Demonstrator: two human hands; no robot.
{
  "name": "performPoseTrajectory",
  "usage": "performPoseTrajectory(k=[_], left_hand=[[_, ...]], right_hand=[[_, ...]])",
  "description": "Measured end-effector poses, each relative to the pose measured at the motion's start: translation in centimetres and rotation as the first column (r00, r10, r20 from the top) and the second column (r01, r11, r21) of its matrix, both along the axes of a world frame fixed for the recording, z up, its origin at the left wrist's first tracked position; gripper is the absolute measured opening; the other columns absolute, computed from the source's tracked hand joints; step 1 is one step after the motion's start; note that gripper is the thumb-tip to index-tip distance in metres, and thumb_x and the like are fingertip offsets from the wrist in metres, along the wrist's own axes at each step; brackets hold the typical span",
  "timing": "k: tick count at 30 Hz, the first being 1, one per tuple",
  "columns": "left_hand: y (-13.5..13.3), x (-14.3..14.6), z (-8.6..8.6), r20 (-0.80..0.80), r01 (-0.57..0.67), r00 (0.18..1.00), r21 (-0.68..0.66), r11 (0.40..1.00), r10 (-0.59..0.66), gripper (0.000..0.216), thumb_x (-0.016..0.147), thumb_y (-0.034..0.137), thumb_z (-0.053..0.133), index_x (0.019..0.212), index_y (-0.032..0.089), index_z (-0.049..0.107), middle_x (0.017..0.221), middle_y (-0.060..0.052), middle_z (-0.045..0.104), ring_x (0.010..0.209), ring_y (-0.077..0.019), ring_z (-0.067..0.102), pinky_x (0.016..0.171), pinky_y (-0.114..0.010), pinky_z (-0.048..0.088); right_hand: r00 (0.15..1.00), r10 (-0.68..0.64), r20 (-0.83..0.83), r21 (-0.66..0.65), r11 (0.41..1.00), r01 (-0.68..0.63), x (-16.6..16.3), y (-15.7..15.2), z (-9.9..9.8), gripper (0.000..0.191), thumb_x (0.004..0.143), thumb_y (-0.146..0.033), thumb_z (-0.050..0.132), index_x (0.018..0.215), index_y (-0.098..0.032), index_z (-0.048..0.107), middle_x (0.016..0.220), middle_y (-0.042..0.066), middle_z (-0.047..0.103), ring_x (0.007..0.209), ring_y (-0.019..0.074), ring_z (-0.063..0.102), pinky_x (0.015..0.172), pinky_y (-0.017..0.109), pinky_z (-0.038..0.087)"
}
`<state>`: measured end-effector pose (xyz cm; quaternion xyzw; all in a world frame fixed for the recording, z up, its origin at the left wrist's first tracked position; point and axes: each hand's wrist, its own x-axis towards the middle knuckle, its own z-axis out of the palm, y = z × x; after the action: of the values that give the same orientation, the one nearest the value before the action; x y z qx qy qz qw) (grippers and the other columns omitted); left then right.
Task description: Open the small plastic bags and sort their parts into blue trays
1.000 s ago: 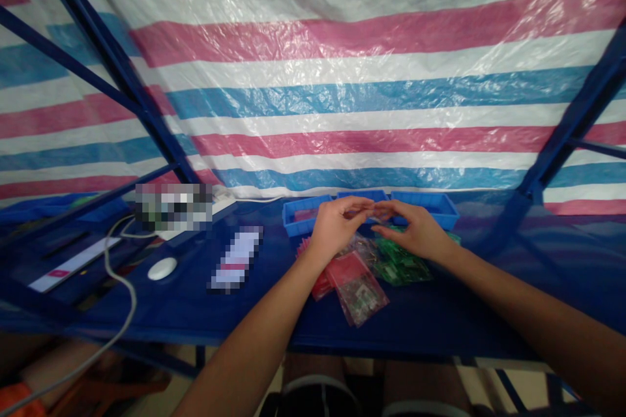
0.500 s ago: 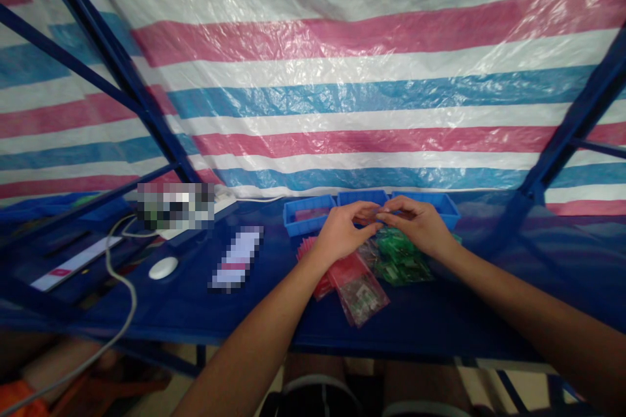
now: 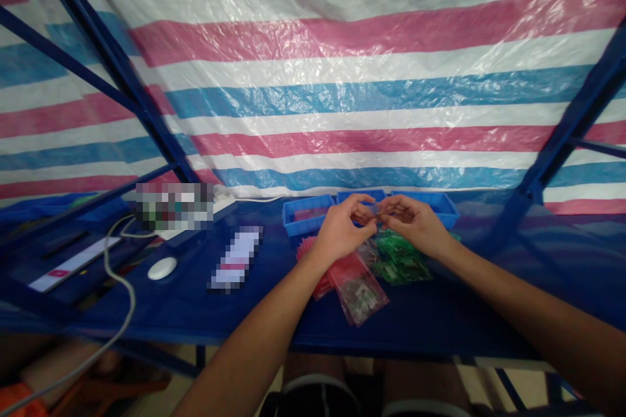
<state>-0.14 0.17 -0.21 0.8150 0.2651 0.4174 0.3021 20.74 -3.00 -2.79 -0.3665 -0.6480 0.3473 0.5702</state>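
Note:
My left hand [image 3: 345, 227] and my right hand [image 3: 413, 225] meet over the blue table, fingertips pinched close together. Between them is something small, too tiny and blurred to name. Below my left hand lie red plastic bags [image 3: 346, 267], and a clear-looking bag with small grey parts [image 3: 362, 300] shows at their front end. Green plastic bags [image 3: 403, 260] with parts in them lie under my right hand. Behind my hands stand a left blue bin [image 3: 296, 225] with reddish contents, a middle blue bin [image 3: 364, 195], and a right blue bin [image 3: 445, 208], each partly covered.
Left of the bags lies a blurred-out phone [image 3: 237, 259], then a white oval object [image 3: 162, 268]. A white cable [image 3: 128, 287] runs over the table's left side, near a power strip [image 3: 215, 208]. Blue metal posts [image 3: 147, 117] and a striped sheet [image 3: 342, 98] stand behind.
My fingers have shifted slightly: the left fingers curl more, and a small gap shows between the hands at the fingertips. The bags and bins stay in place.

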Motion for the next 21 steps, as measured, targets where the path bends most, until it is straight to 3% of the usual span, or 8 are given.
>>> performPoseTrajectory(k=[7, 14, 21], left_hand=[[-0.9, 0.0, 0.7, -0.071, -0.027, 0.997, 0.076, 0.997, 0.033, 0.053, 0.078, 0.012, 0.069, 0.129, 0.018, 0.063, 0.088, 0.000, 0.073, 0.080, -0.0157, 0.070, 0.081, -0.028, 0.056], [-1.4, 0.2, 1.0, -0.122, 0.014, 0.993, 0.100, 0.995, -0.002, 0.054, 0.081, 0.012, 0.067, 0.134, 0.021, 0.062, 0.096, -0.001, 0.076, 0.086, -0.0174, 0.072, 0.086, -0.029, 0.057], [-1.5, 0.3, 1.0, -0.116, 0.036, 0.993, 0.115, 0.993, -0.022, 0.059, 0.086, 0.014, 0.066, 0.144, 0.021, 0.059, 0.098, -0.001, 0.076, 0.085, -0.0156, 0.071, 0.086, -0.029, 0.056]], right_hand=[[0.997, 0.035, 0.073, -0.013, 0.999, -0.034, -0.4, -0.4, -0.4, 0.031, 0.090, -0.044, 0.078, 0.114, -0.027, 0.068, 0.108, 0.007, 0.076, 0.100, 0.0270, 0.075, 0.094, 0.045, 0.063], [0.994, 0.019, 0.105, 0.042, 0.999, -0.024, -1.2, -1.1, 0.3, 0.021, 0.087, -0.027, 0.071, 0.104, -0.028, 0.059, 0.100, 0.003, 0.070, 0.095, 0.0242, 0.072, 0.094, 0.043, 0.061], [0.994, -0.006, 0.108, 0.024, 1.000, 0.004, -1.2, -1.4, 0.8, 0.021, 0.087, -0.031, 0.070, 0.103, -0.028, 0.057, 0.098, 0.004, 0.070, 0.094, 0.0251, 0.072, 0.090, 0.042, 0.061]])
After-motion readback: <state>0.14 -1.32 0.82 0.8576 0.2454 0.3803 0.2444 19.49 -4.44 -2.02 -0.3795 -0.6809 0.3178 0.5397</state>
